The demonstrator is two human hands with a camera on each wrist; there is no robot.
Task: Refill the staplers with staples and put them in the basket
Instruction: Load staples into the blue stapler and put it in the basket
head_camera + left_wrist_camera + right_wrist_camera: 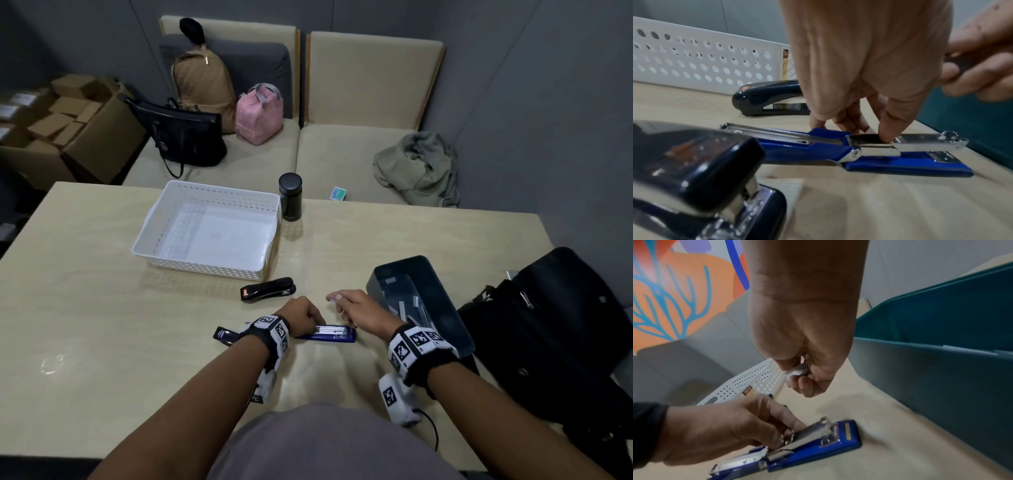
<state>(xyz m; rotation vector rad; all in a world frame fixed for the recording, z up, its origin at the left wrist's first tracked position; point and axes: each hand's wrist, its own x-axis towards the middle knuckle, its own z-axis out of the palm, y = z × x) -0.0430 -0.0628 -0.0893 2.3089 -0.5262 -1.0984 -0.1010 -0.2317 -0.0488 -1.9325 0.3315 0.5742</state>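
At the far left of the worktop (102, 308), a dark stapler (701, 175) lies close under the left wrist, blurred and cut off by the frame edge, so whether it is loaded cannot be told. Behind it the white basket (209, 229) stands with nothing in it, near enough to drop finished staplers in. A black stapler (268, 290) lies closed just in front of the basket. The left hand (303, 317) curls down onto the blue stapler (337, 334), a fingertip pressed into the opened metal magazine, probably to steady it and hold the channel clear for loading. The right hand (356, 305) hovers just above, pinching a small silvery strip of staples (797, 372), mostly hidden by the fingers. The dark bin (421, 301) on the right holds more strips.
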